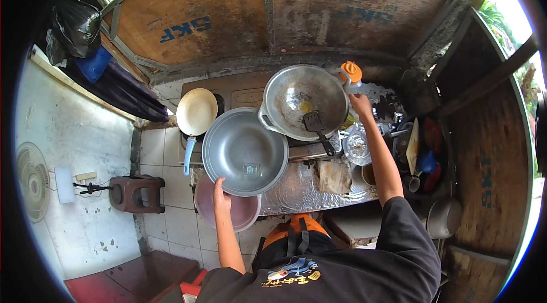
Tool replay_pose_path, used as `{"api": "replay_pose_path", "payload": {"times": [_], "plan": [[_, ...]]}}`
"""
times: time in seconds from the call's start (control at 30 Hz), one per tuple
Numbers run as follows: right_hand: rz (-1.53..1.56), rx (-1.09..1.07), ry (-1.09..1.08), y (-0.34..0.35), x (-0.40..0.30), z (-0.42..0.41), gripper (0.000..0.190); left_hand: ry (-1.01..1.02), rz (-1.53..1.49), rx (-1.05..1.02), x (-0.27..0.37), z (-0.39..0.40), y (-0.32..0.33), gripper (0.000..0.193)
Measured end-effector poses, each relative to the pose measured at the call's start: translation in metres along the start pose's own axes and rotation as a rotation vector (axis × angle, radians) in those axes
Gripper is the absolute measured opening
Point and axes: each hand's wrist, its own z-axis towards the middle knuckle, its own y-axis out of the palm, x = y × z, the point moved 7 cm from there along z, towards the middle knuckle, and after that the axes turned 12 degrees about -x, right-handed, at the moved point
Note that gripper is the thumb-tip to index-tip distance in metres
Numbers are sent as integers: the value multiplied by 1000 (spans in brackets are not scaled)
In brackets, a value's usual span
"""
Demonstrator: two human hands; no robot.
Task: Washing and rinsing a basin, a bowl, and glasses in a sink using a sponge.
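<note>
My left hand (222,199) grips the near rim of a large grey basin (245,151), which holds nothing but a small patch at its bottom that may be a label. Beneath it, a pink basin (228,213) is partly hidden. My right hand (361,105) is at the right handle of a metal wok (290,93) on the stove; the fingers' hold is partly hidden. Inside the wok are a little yellow residue and a black slotted spatula (316,124), its handle over the near rim. Left of the wok rests a small frying pan (196,108) with a blue handle.
An orange-lidded container (351,73) stands behind my right hand. Near my forearm are a clear glass dish (357,147) and a brownish block (334,177) on the foil-covered counter (295,194). Dishes crowd a dark tub (442,162) at right. A brown stool (128,194) stands left.
</note>
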Motion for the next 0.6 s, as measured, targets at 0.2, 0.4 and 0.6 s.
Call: {"api": "replay_pose_path", "payload": {"times": [0.2, 0.4, 0.6], "plan": [[46, -84, 25, 28, 7, 43, 48, -10, -24, 59, 2, -6, 1, 49], [198, -56, -111, 27, -9, 40, 31, 24, -49, 125, 5, -7, 7, 47], [334, -52, -76, 21, -3, 33, 28, 9, -119, 213, 6, -10, 20, 44]]}}
